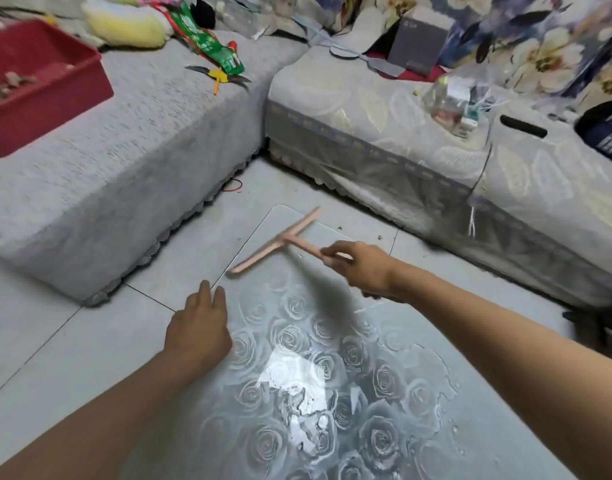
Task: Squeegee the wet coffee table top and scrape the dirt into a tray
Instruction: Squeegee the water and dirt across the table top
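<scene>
Right hand [358, 268] curled round the handle of the pink squeegee [280, 242], blade slanted across the far corner of the desk [384, 358]; contact with the glass lost in blur. Left hand [200, 327] flat, fingers straight, at the desk's left edge, holding nothing. Water pooled on the rose-patterned top. Farther out, red tray [65, 81] up on the grey sofa [141, 150], well apart from the desk. Rightward, grey box [418, 39] and clear bag [457, 102] on another seat.

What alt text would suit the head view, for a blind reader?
A person's right hand grips a pink squeegee over a wet, rose-patterned coffee table; the left hand is open at its edge. A red tray sits on a grey sofa.
</scene>
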Tool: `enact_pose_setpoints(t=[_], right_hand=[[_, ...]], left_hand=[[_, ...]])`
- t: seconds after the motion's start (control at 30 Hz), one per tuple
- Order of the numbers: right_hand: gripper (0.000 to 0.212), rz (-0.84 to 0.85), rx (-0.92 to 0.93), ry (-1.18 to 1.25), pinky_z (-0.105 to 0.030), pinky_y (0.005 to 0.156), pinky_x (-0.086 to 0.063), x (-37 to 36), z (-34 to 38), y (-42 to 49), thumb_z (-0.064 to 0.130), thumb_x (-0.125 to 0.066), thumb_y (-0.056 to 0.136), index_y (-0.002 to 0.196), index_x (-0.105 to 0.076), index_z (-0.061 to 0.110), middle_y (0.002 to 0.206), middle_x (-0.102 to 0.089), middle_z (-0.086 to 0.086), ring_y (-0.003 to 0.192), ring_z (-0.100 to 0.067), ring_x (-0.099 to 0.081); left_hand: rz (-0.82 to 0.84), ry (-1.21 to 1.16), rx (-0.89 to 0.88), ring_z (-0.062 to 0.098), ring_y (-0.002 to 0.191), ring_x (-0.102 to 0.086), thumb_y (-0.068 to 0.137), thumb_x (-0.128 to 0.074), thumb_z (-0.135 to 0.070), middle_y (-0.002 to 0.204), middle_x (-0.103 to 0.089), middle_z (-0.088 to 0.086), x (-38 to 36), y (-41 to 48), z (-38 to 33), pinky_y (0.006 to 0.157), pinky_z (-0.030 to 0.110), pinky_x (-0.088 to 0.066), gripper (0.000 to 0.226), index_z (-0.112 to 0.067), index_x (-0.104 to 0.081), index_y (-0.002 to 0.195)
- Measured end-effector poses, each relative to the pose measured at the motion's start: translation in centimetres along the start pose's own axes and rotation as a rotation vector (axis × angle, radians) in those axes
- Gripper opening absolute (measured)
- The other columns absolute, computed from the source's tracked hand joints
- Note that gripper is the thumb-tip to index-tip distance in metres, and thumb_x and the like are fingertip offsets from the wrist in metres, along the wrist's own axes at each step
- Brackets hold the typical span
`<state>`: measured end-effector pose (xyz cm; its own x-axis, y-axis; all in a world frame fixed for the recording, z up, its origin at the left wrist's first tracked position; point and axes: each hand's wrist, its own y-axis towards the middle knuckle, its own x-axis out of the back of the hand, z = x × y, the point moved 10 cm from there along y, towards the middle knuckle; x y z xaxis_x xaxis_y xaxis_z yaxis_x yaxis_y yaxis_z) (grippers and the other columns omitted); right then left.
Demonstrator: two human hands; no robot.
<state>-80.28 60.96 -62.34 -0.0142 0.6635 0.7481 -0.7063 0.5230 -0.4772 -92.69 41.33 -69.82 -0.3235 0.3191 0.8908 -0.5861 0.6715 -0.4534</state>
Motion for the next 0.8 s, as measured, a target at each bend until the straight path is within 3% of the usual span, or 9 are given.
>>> enact_pose_setpoints(t=[0.17, 0.3, 0.47, 0.63, 0.8], right_hand=[[0.029, 0.112, -0.126, -0.108, -0.021, 0.036, -0.039, 2.3, -3.2, -4.6, 0.040, -0.040, 0.100, 0.126, -0.052, 0.032, 0.071, -0.052, 0.000, 0.042, -0.014, -0.047], [0.028, 0.143, -0.100, -0.324, -0.018, 0.034, -0.039, 5.0, 0.0, -3.5, 0.030, -0.042, 0.098, 0.120, -0.059, 0.032, 0.069, -0.057, -0.002, 0.042, -0.015, -0.050], [0.030, 0.083, -0.002, -0.245, -0.024, 0.043, -0.045, 2.3, 5.2, 1.1, 0.030, -0.041, 0.098, 0.124, -0.056, 0.028, 0.074, -0.052, -0.002, 0.048, -0.018, -0.053], [0.026, 0.077, -0.087, -0.138, -0.020, 0.036, -0.039, 1.4, 0.9, -1.5, 0.037, -0.039, 0.099, 0.119, -0.054, 0.030, 0.071, -0.051, 0.000, 0.042, -0.017, -0.050], [0.017, 0.042, -0.205, -0.102, -0.018, 0.032, -0.036, 1.8, -6.4, -9.9, 0.033, -0.038, 0.100, 0.108, -0.053, 0.029, 0.069, -0.053, 0.002, 0.037, -0.011, -0.048]], left_hand=[[0.118, -0.096, 0.009, 0.023, 0.144, -0.014, 0.092, -0.038, -0.015, 0.159, -0.002, 0.008, -1.3, 0.6, 0.2, 0.110, 0.036, -0.029, 0.070, -0.005, 0.000, 0.150], [0.210, -0.116, 0.004, 0.022, 0.145, -0.016, 0.092, -0.036, -0.015, 0.160, -0.003, 0.007, -1.2, 1.0, 0.4, 0.111, 0.034, -0.026, 0.072, -0.008, 0.004, 0.151], [0.246, -0.038, -0.002, 0.027, 0.140, -0.029, 0.092, -0.037, -0.017, 0.160, -0.005, 0.007, -1.2, 1.0, 0.5, 0.108, 0.035, -0.031, 0.071, -0.010, 0.000, 0.151], [0.238, -0.006, -0.024, 0.027, 0.139, -0.031, 0.090, -0.037, -0.017, 0.160, -0.006, 0.004, -1.4, 1.2, 0.9, 0.107, 0.035, -0.031, 0.071, -0.013, 0.000, 0.151], [0.352, -0.063, -0.047, 0.020, 0.148, -0.002, 0.092, -0.038, -0.018, 0.160, 0.012, 0.005, -2.9, 1.1, 1.1, 0.117, 0.035, -0.019, 0.076, -0.009, 0.010, 0.151]])
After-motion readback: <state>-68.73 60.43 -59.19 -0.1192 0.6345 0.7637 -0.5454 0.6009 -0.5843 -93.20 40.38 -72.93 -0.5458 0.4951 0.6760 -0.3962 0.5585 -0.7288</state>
